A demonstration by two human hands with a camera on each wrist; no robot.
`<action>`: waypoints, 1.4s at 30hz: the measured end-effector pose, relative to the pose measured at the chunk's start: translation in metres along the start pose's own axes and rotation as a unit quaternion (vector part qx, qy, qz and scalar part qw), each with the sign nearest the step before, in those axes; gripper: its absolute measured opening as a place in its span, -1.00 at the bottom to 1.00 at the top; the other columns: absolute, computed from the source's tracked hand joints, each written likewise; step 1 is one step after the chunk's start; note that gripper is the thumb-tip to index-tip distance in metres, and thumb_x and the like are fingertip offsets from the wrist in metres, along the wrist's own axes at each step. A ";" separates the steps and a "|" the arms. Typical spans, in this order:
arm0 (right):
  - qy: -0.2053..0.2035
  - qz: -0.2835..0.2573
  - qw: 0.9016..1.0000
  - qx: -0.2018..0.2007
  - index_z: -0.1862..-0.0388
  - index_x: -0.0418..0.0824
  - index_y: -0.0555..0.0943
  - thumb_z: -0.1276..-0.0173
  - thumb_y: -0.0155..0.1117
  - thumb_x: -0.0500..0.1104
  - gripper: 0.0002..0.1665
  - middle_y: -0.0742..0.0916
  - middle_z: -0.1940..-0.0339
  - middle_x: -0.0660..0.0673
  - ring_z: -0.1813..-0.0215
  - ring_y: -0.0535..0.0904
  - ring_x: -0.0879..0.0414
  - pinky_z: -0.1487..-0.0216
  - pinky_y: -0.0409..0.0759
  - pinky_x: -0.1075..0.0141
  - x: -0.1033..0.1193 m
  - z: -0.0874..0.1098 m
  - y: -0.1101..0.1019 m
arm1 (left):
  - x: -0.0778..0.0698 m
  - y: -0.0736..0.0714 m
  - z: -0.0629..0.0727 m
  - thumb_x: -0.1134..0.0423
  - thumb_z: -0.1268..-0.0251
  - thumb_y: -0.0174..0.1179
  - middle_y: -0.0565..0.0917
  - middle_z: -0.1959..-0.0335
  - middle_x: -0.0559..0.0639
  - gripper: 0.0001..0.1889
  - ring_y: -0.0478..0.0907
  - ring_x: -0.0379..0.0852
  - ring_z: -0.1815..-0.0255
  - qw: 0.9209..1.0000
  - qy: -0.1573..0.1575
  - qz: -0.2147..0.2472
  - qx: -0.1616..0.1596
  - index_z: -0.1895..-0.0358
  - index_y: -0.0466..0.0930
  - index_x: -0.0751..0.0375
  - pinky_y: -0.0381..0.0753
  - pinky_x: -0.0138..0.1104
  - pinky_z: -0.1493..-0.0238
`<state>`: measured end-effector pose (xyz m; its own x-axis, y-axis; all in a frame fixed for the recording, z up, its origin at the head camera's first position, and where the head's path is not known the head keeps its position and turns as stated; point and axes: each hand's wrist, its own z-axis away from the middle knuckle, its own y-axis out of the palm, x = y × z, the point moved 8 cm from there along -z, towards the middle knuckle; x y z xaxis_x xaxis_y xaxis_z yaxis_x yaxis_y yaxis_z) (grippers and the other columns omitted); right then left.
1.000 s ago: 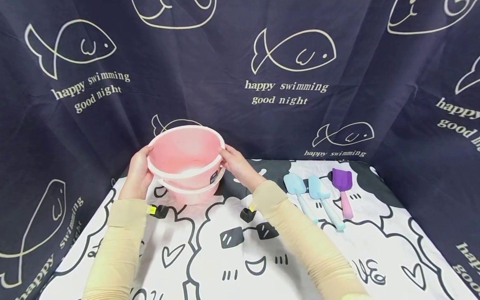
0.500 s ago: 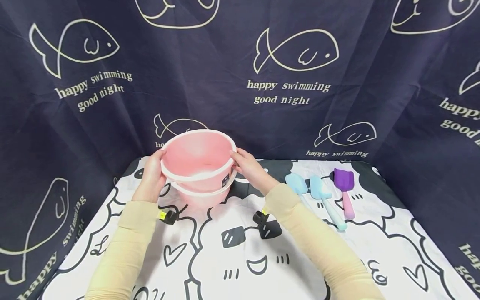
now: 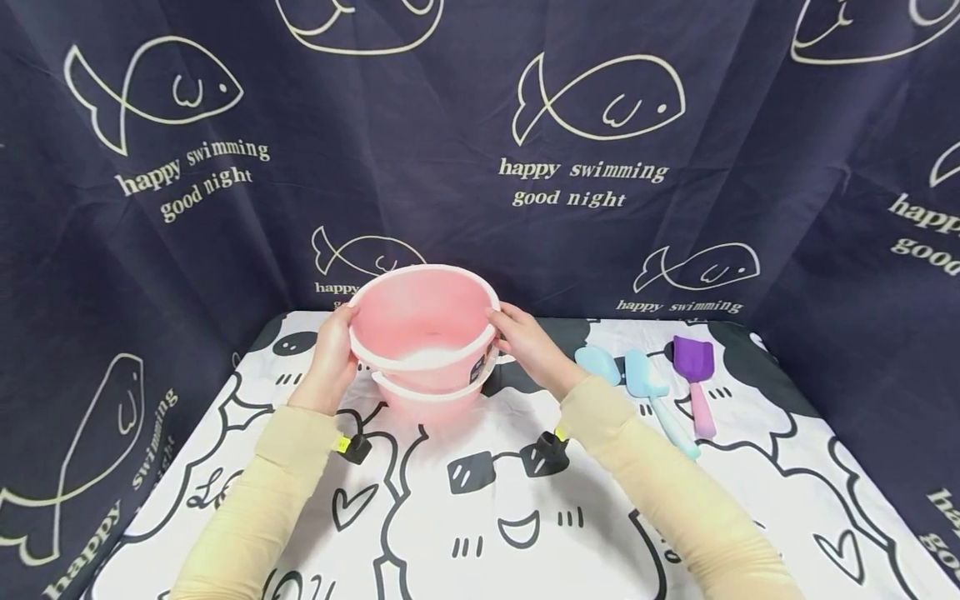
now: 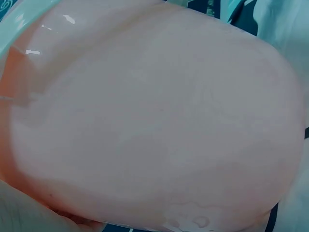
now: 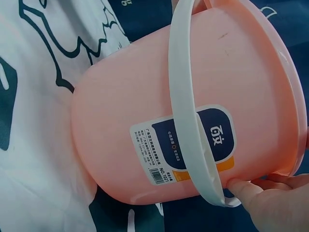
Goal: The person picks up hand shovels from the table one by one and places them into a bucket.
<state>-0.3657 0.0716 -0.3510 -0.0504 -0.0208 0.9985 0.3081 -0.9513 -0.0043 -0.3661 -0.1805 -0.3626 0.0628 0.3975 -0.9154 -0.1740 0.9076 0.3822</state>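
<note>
A pink bucket (image 3: 423, 317) with a white rim is held between both hands, its mouth tipped a little toward the head camera. My left hand (image 3: 332, 354) grips the left side of the rim. On the opposite side, my right hand (image 3: 531, 343) grips the rim with its thumb over the edge. The white handle (image 5: 183, 96) hangs down across the front of the bucket, over a printed label (image 5: 154, 152). In the left wrist view the pink wall (image 4: 154, 111) fills nearly everything, with part of the left hand (image 4: 24, 210) at the lower left corner.
Right of the bucket lie two light blue toy shovels, one nearer the bucket (image 3: 598, 364) and one beside it (image 3: 640, 375), then a purple shovel (image 3: 693, 358) with a pink handle. A patterned white cloth (image 3: 570, 550) covers the table. Dark fish-print curtains (image 3: 450, 167) stand behind it.
Both hands have carried the bucket to the right and slightly down in the head view, keeping their grip on the rim. The shovels have stayed where they lay.
</note>
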 end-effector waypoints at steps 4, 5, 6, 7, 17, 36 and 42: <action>-0.007 0.000 1.000 0.000 -0.42 -0.35 0.15 -0.49 -0.09 -0.09 -0.38 0.37 -0.38 -0.31 -0.41 0.27 -0.14 -0.47 0.23 0.05 0.001 0.005 -0.005 | 0.001 0.007 0.005 0.31 -0.44 -0.32 -0.01 -0.51 0.08 -0.42 0.06 -0.11 -0.47 1.000 0.007 -0.008 0.010 -0.48 -0.16 0.28 0.15 -0.39 -0.47; -0.008 -0.002 1.000 -0.002 -0.42 -0.35 0.15 -0.49 -0.09 -0.09 -0.38 0.37 -0.38 -0.32 -0.40 0.27 -0.14 -0.46 0.24 0.05 0.001 0.006 -0.006 | 0.002 0.008 0.006 0.31 -0.44 -0.32 -0.02 -0.51 0.07 -0.42 0.06 -0.11 -0.47 1.000 0.010 -0.008 0.011 -0.48 -0.17 0.28 0.15 -0.38 -0.47; -0.009 -0.005 1.000 -0.003 -0.42 -0.36 0.15 -0.50 -0.09 -0.10 -0.39 0.37 -0.38 -0.32 -0.40 0.27 -0.14 -0.46 0.24 0.06 0.000 0.007 -0.007 | 0.002 0.010 0.007 0.31 -0.45 -0.33 0.02 -0.49 0.10 -0.44 0.09 -0.08 -0.45 1.000 0.013 -0.008 0.014 -0.47 -0.12 0.30 0.17 -0.34 -0.47; -0.010 -0.006 1.000 -0.005 -0.42 -0.36 0.15 -0.50 -0.10 -0.10 -0.39 0.37 -0.37 -0.33 -0.40 0.28 -0.15 -0.46 0.25 0.06 0.000 0.008 -0.008 | 0.003 0.012 0.008 0.30 -0.45 -0.33 0.06 -0.47 0.11 -0.45 0.12 -0.07 -0.44 1.000 0.016 -0.012 0.016 -0.46 -0.09 0.30 0.19 -0.32 -0.46; -0.005 -0.009 0.999 -0.034 -0.41 -0.38 0.16 -0.48 -0.09 -0.12 -0.38 0.38 -0.34 -0.37 -0.36 0.28 -0.18 -0.46 0.26 0.08 -0.004 0.028 -0.025 | 0.011 0.028 0.020 0.29 -0.47 -0.35 0.27 -0.30 0.18 -0.52 0.26 0.02 -0.31 0.998 0.027 -0.040 0.034 -0.41 0.07 0.32 0.30 -0.18 -0.40; 0.009 0.012 1.000 -0.019 -0.41 -0.42 0.10 -0.49 -0.11 -0.08 -0.35 0.30 -0.38 -0.37 -0.42 0.21 -0.19 -0.46 0.24 0.05 -0.005 0.067 -0.047 | 0.025 0.054 0.042 0.27 -0.44 -0.29 0.24 -0.35 0.13 -0.50 0.20 0.00 -0.36 0.997 0.012 -0.046 0.063 -0.41 0.06 0.28 0.20 -0.19 -0.45; 0.012 0.005 1.000 -0.019 -0.40 -0.44 0.10 -0.50 -0.13 -0.09 -0.36 0.30 -0.38 -0.37 -0.42 0.21 -0.16 -0.45 0.26 0.07 -0.004 0.073 -0.055 | 0.029 0.063 0.046 0.27 -0.43 -0.27 0.27 -0.29 0.13 -0.54 0.23 0.01 -0.31 0.996 0.010 -0.051 0.066 -0.36 0.14 0.28 0.19 -0.18 -0.43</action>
<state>-0.3135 0.1465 -0.3511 -0.0706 -0.0369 0.9968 0.2720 -0.9621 -0.0163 -0.3302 -0.1059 -0.3597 0.0543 0.3008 -0.9521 -0.0370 0.9535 0.2991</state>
